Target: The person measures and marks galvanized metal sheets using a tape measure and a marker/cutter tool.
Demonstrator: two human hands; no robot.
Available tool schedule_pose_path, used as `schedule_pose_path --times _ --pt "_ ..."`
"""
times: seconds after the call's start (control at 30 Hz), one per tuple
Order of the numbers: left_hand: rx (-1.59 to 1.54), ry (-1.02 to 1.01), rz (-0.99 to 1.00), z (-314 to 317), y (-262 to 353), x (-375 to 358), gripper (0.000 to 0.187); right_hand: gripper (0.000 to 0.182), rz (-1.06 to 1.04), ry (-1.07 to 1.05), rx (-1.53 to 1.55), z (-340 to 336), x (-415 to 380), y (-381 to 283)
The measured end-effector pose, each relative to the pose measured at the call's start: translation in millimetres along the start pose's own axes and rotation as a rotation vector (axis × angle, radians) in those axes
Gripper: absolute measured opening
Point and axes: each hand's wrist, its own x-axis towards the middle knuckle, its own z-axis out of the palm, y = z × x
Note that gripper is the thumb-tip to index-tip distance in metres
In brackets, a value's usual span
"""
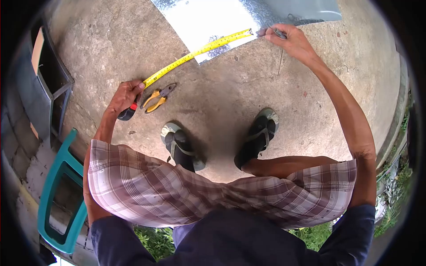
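My left hand (126,96) is closed around a tape measure, whose black and red case (128,113) shows below the fingers. Its yellow blade (191,56) runs up and to the right, across the bare floor and onto a shiny metal sheet (181,24). Near the blade's hooked end, my right hand (289,42) is closed on a slim grey metal tool (280,33) with thin rod-like parts; I cannot tell its exact kind. The right fingertips are right by the sheet's near edge. Pliers (159,97) with yellow handles lie on the floor beside my left hand.
Rough concrete floor (222,95) spreads around my two feet in dark, strapped footwear (262,133). To the left stand a dark metal frame with panels (55,95) and a green plastic chair (46,208). Green plants (392,217) grow beyond the floor's right edge.
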Motion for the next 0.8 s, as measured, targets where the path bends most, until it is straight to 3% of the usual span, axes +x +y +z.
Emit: schedule_pose_path --times 0.03,0.23,0.33,0.53,0.8 --pt "0.030 0.011 -0.003 -0.7 0.5 1.2 0.037 0.031 -0.125 0.063 -0.009 11.4 5.2 10.0" --pt "0.345 0.244 0.229 8.7 0.8 -3.4 0.035 0.046 0.097 0.037 -0.095 30.4 15.1 -16.9" --pt "0.378 0.337 0.262 18.1 -4.1 -8.8 0.032 0.044 0.116 0.002 -0.124 31.0 18.7 -20.4" --pt "0.456 0.430 0.224 37.5 -24.2 -15.5 0.027 0.036 -0.029 0.056 -0.092 48.6 20.1 -10.6" --pt "0.427 0.502 0.147 48.9 -23.4 -28.2 0.038 0.033 -0.074 0.025 -0.064 57.5 18.9 -20.5"
